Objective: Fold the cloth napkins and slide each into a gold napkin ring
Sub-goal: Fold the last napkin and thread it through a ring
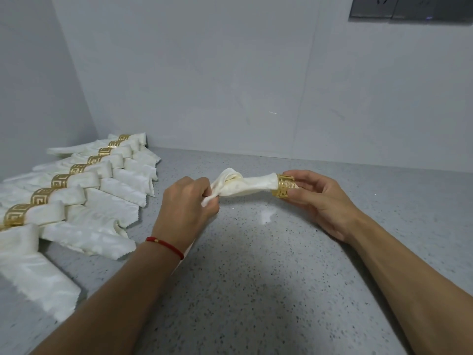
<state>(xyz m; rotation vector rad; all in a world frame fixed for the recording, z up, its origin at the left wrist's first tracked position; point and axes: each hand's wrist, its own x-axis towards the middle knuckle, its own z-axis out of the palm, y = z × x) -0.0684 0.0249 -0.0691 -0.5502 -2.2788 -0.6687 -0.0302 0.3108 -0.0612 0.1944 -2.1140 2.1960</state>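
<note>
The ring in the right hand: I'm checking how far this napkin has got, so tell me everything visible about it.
The ring is a gold band, metal by its look, with a cut-out Greek-key pattern showing cream cloth through the gaps. It is held above the grey counter, its opening facing left. The right hand pinches it, fingers over the top and thumb beneath. One end of the cream napkin is inside it; the rest stretches left, bunched, to the left hand, which grips the other end.
</note>
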